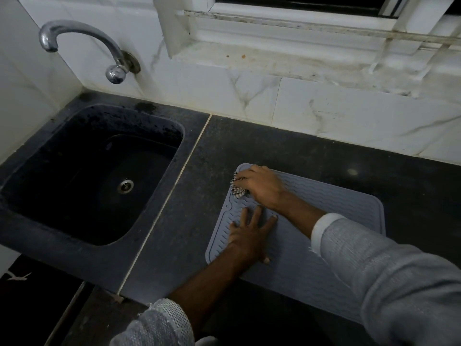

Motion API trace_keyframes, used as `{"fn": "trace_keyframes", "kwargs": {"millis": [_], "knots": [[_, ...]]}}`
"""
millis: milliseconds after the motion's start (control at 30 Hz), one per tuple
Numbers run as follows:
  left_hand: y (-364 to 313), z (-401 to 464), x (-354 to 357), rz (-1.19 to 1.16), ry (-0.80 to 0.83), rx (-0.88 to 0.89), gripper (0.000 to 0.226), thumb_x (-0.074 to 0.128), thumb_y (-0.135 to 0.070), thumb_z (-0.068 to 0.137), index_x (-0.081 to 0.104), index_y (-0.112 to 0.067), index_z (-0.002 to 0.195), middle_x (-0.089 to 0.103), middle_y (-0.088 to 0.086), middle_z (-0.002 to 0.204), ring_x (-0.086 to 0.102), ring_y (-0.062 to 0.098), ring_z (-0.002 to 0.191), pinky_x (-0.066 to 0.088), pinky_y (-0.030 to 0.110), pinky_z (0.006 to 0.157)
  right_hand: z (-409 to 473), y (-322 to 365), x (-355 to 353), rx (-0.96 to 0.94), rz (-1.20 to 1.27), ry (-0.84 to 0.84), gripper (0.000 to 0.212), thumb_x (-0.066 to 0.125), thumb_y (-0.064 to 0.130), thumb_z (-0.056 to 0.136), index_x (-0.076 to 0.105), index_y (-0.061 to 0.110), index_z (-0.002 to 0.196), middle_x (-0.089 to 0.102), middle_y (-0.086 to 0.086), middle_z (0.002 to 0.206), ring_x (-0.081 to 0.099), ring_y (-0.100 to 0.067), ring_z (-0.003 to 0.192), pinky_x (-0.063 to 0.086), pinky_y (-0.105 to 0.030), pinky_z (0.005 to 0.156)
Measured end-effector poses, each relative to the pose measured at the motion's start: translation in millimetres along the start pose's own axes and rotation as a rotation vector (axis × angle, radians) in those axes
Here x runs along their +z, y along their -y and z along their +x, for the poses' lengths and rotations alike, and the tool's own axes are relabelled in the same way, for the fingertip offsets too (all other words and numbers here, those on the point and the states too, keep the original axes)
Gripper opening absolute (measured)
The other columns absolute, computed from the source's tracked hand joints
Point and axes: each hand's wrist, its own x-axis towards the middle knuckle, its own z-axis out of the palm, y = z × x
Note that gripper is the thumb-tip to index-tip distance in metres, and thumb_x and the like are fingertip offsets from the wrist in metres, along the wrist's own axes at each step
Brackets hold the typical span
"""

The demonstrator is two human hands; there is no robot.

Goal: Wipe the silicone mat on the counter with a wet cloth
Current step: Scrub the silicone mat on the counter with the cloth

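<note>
A grey ribbed silicone mat [331,203] lies flat on the dark stone counter [274,146], right of the sink. My right hand [262,184] presses a small checked black-and-white cloth [238,189] onto the mat's far left corner; only the cloth's left edge shows past the fingers. My left hand [252,233] rests flat on the mat's left part, fingers spread, holding nothing. My right forearm and sleeve cover part of the mat's near right area.
A dark sink [99,171] with a metal drain is set into the counter on the left. A chrome tap [82,46] juts from the tiled wall above it. A stained window sill [287,58] runs along the back. The counter's front edge lies near my elbows.
</note>
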Motion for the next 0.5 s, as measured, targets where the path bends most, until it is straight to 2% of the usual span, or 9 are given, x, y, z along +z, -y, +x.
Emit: {"fn": "trace_keyframes", "kwargs": {"millis": [100,233,367,500], "knots": [[0,1,2,-0.010,-0.002,-0.006,0.114,0.075,-0.042,0.076,-0.011,-0.038,0.149,-0.029,0.004,0.155,-0.023,0.039,0.141,0.005,0.067,0.111,-5,2,8,-0.017,-0.026,0.025,0.040,0.054,0.023,0.091,0.052,0.025,0.131,0.047,0.001,0.141,0.036,-0.024,0.129,0.028,-0.039,0.107],[3,0,4,-0.034,-0.025,0.003,0.111,0.074,-0.041,0.077,-0.010,-0.040,0.149,-0.030,0.003,0.155,-0.024,0.038,0.140,0.002,0.067,0.111,-48,-27,16,0.046,0.070,0.032,0.040,0.048,0.027,0.094,0.049,0.023,0.133,0.045,0.000,0.143,0.033,-0.023,0.131,0.024,-0.038,0.110],[3,1,6,-0.005,-0.028,0.001,0.111,0.074,-0.043,0.076,-0.009,-0.040,0.149,-0.028,0.003,0.155,-0.023,0.039,0.140,0.004,0.067,0.110,-64,-41,12,0.050,-0.024,0.114,0.044,0.055,0.020,0.088,0.051,0.024,0.132,0.046,0.000,0.141,0.034,-0.023,0.130,0.024,-0.039,0.109],[3,3,7,-0.012,-0.033,0.002,0.112,0.075,-0.043,0.075,-0.009,-0.042,0.149,-0.028,0.002,0.155,-0.024,0.038,0.140,0.003,0.068,0.109,-41,-30,4,0.070,-0.022,0.018,0.044,0.056,0.019,0.088,0.051,0.024,0.131,0.047,0.000,0.140,0.036,-0.024,0.126,0.028,-0.037,0.101]]}}
